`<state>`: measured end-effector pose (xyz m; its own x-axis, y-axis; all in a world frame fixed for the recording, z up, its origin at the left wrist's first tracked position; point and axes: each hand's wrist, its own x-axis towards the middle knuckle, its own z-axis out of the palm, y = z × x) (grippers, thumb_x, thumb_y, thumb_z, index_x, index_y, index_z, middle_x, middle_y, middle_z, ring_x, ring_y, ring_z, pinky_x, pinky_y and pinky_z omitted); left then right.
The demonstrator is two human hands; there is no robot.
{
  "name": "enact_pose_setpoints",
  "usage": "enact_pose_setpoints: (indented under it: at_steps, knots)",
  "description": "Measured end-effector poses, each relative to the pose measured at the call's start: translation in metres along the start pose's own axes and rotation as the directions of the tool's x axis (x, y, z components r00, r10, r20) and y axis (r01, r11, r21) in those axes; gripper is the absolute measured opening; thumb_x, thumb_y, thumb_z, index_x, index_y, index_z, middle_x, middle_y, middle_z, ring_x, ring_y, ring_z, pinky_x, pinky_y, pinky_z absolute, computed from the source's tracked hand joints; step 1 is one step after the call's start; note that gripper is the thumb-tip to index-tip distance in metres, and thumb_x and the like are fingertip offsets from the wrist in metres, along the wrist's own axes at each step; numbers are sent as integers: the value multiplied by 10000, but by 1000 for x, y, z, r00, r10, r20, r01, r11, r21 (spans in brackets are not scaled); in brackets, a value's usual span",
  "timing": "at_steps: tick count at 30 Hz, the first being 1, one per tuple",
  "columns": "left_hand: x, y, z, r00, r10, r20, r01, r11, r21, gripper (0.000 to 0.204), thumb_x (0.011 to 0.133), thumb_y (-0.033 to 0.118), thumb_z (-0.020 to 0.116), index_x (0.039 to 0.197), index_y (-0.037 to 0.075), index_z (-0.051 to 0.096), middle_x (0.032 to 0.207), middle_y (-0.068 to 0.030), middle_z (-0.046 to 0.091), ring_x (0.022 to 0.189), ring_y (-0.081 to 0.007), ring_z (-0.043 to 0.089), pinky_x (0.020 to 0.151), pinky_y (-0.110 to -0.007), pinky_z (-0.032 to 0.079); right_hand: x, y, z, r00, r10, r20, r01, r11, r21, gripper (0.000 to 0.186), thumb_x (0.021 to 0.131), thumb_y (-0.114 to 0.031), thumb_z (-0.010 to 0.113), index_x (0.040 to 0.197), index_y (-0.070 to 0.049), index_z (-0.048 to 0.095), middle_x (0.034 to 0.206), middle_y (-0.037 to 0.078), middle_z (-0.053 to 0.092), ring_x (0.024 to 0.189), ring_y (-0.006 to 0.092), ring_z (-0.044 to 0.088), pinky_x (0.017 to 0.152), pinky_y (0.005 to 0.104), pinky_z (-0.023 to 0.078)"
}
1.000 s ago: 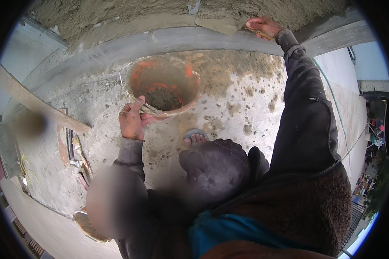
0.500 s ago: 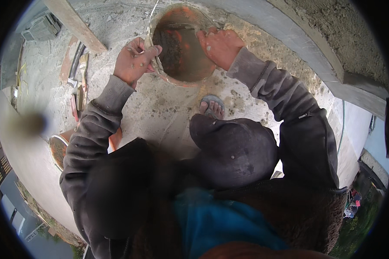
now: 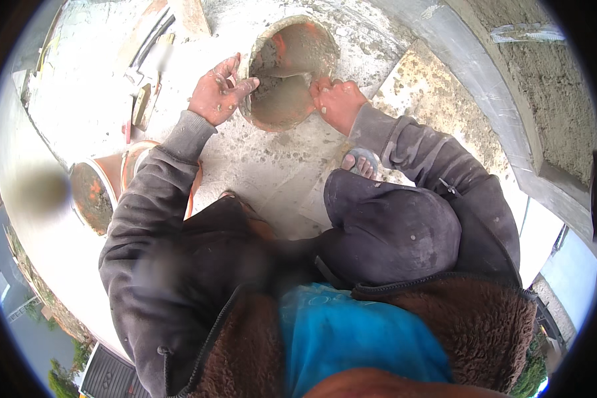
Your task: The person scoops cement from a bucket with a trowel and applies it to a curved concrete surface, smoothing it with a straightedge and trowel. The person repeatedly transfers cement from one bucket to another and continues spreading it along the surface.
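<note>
A round orange bucket (image 3: 272, 120), crusted with grey mortar, stands in front of me with its mouth toward me. Wet grey mortar (image 3: 282, 99) lies inside, with orange plastic showing through on the far wall. My left hand (image 3: 220, 91) grips the bucket's left rim, thumb over the edge and some fingers outside. On the opposite side my right hand (image 3: 339, 103) is closed at the right rim, fingers curled. Both hands are spotted with mortar.
Two more mortar-stained buckets, a left one (image 3: 91, 199) and an orange one (image 3: 129, 162), stand by my left forearm. Brushes and hand tools (image 3: 141, 106) lie at the left. A concrete ledge (image 3: 511, 132) curves along the right. My sandalled foot (image 3: 363, 162) is close to the bucket.
My right hand has shifted down along the bucket's right rim. The mortar inside has moved, and the bucket sits differently tilted. The whole view has turned a little, showing more of the left buckets.
</note>
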<state>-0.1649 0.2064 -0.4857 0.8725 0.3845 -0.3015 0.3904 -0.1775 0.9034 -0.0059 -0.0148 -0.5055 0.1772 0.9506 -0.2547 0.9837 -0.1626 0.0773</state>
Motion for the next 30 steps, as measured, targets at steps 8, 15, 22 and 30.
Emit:
enact_pose_setpoints:
  at_steps: [8, 15, 22, 30]
  knots:
    - [-6, -5, -8, 991, -96, -92, 68, 962, -266, 554, 905, 94, 766, 1296, -111, 432, 1207, -169, 595, 1054, -166, 625, 936, -292, 537, 17, 11, 35, 999, 37, 26, -37, 999, 9, 342, 914, -203, 622, 1241, -102, 621, 1005, 121, 664, 772, 286, 721, 604, 438, 567]
    - [-42, -61, -28, 929, -301, -215, 253, 941, -223, 380, 930, 305, 721, 1081, -17, 587, 926, -134, 698, 877, -176, 706, 696, -324, 591, -32, 30, -46, 961, 141, -239, 13, 836, 548, 430, 899, -198, 718, 1286, -34, 627, 1186, 202, 685, 1082, 371, 676, 902, 423, 539]
    - [-178, -50, -90, 664, 90, -742, 162, 952, 260, 293, 1012, 292, 653, 1163, 46, 703, 945, -128, 739, 833, -138, 693, 752, -299, 555, -30, 15, -65, 979, 121, -166, 26, 727, 686, 449, 912, -162, 730, 1284, 59, 609, 1209, 257, 681, 1132, 366, 670, 971, 399, 506]
    - [-312, -147, -28, 418, -812, -407, -127, 392, -911, 999, 843, 378, 815, 1549, 34, 198, 1576, -227, 239, 1366, -446, 413, 916, -603, 545, -26, 11, -47, 992, 99, -77, 1, 607, 795, 456, 909, -146, 739, 1277, 86, 603, 1180, 253, 689, 1111, 309, 672, 968, 385, 503]
